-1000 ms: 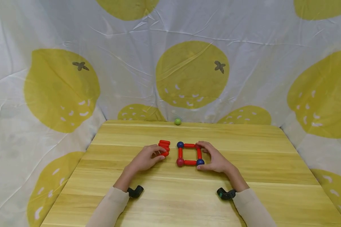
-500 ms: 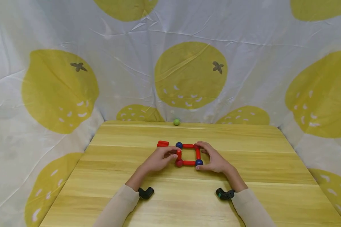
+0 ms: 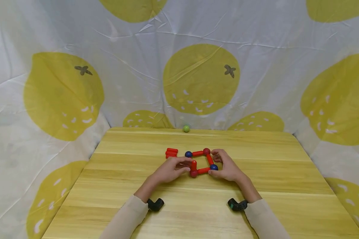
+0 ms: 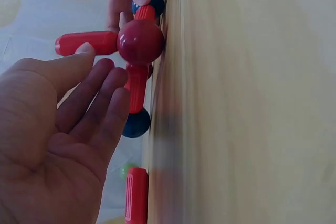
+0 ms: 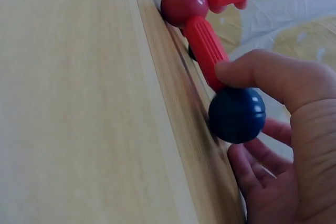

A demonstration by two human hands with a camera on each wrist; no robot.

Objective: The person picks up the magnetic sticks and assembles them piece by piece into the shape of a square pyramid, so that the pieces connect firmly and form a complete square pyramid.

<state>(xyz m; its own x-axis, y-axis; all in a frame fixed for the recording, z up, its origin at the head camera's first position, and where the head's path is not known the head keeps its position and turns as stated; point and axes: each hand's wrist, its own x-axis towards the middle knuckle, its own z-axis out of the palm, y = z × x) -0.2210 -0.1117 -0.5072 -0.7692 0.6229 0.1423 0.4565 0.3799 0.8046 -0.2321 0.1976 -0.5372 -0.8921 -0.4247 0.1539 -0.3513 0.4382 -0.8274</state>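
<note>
A square of red magnetic sticks and balls (image 3: 203,170) lies on the table, skewed, with dark red and blue balls at its corners. One red magnetic stick (image 4: 100,42) stands up from the near-left dark red ball (image 4: 140,42). Beside that stick is my left hand (image 3: 169,170), its fingers fairly straight and the thumb tip at the stick; part of the contact is hidden. My right hand (image 3: 228,167) holds the square's right side, its thumb on the near stick (image 5: 205,48) beside the blue ball (image 5: 237,115) and its fingers round the outer side.
Several loose red magnetic sticks (image 3: 172,151) lie left of the square. A green ball (image 3: 186,128) sits at the back edge of the wooden table (image 3: 194,205). A lemon-patterned cloth (image 3: 131,76) hangs behind and at both sides.
My left hand has carried a red stick from the loose ones to the near-left ball, where it now stands. The square has turned slightly, and my right fingers have come off the far-right ball.
</note>
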